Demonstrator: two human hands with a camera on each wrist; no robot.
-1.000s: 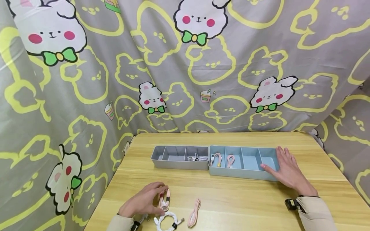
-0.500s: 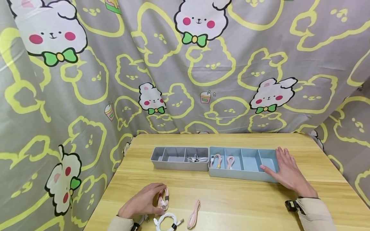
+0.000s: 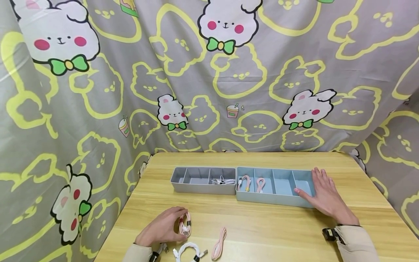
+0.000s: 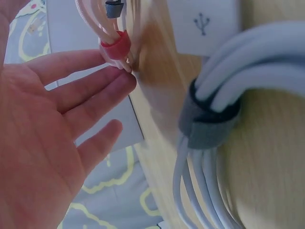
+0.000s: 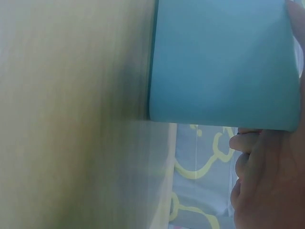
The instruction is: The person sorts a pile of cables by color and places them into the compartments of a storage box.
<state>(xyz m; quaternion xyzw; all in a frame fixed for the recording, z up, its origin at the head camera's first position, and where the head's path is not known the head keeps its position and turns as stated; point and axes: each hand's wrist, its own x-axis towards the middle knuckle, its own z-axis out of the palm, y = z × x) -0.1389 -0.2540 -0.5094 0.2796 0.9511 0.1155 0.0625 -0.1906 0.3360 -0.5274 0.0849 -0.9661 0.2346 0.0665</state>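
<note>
My left hand holds a coiled pink charging cable between fingers and thumb, low over the table. In the left wrist view, the fingertips touch the coil at its red strap. Close by lies a coiled white USB cable with a dark strap. A folded pink cable lies to the right of these. My right hand rests on the right end of the light blue divided box, fingers extended along the end and thumb over the front edge.
A grey divided box stands end to end with the blue one, with a white cable inside. Pink cables lie in the blue box's two left compartments. Another cable end shows beside the left wrist. A patterned curtain surrounds the table.
The whole view has shifted very slightly. My left hand stays at the pink coil and my right hand stays on the blue box.
</note>
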